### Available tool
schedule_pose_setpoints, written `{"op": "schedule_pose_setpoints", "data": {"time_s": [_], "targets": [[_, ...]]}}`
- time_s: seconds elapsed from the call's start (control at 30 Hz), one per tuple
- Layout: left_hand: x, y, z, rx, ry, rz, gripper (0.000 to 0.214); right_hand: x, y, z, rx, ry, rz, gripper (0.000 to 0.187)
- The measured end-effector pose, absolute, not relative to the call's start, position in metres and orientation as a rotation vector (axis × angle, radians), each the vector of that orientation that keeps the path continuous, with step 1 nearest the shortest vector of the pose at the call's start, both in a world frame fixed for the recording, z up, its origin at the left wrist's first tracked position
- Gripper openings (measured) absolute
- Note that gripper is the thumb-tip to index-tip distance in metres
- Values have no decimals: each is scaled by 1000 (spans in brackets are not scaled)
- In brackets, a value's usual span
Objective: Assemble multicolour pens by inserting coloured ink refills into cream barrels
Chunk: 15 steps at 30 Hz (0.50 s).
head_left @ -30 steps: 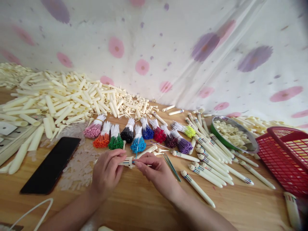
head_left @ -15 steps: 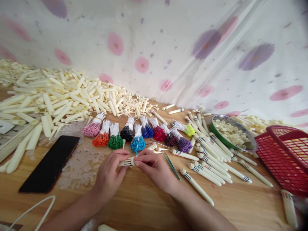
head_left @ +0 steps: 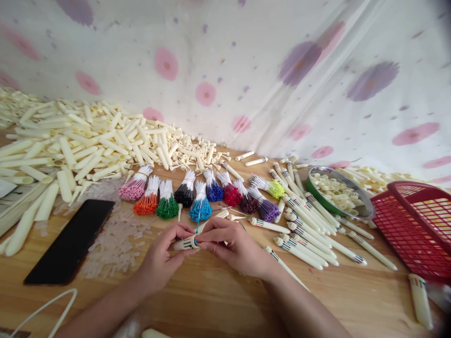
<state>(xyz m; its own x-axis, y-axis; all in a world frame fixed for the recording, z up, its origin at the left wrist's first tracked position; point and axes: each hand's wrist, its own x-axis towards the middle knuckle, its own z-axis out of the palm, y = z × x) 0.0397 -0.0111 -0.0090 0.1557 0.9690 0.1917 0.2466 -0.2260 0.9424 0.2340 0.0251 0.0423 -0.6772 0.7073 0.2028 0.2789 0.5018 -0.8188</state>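
Left hand (head_left: 162,256) grips a cream slotted plastic barrel (head_left: 184,243), judged incomplete; right hand (head_left: 198,240) pinches a small blue piece (head_left: 196,241) at the barrel's end; seemingly assembled cream pens (head_left: 301,252) lie rightward; unfitted bundled colour-tipped sticks (head_left: 167,204) lie beyond.

1. Exposure moderate. Light soft, diffuse; can't tell source direction.
2. Sheet (head_left: 225,28): brightest big area, greyish white, faint shading along diagonal folds.
3. Table (head_left: 338,300): mild sheen, darker between forearms near bottom edge. Shadows soft-edged.
4. Bowl (head_left: 367,211): pale glint on rim. Phone (head_left: 70,244): near-solid black.
5. Wide-angle stretch at edges; basket (head_left: 394,230) skewed. Top right corner goes dark, bottom right smeared.
6. Refills (head_left: 167,206) fairly crisp. Left hand (head_left: 165,249) and right hand (head_left: 234,244) slightly soft; detail at fingertips mushy.
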Motion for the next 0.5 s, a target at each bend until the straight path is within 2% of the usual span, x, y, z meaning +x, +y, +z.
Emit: {"op": "schedule_pose_setpoints", "data": {"time_s": [0.23,0.4,0.5], "targets": [[38,-10,-11,1592,1178,1135,11,244,23,56,-894,-2229,806,20],[35,-8,-14,1650,1159,1169,10,290,32,46,-1370,-2291,481,36],[33,-5,-17,1655,1157,1150,8,324,26,36,-1556,-2412,453,37]]}}
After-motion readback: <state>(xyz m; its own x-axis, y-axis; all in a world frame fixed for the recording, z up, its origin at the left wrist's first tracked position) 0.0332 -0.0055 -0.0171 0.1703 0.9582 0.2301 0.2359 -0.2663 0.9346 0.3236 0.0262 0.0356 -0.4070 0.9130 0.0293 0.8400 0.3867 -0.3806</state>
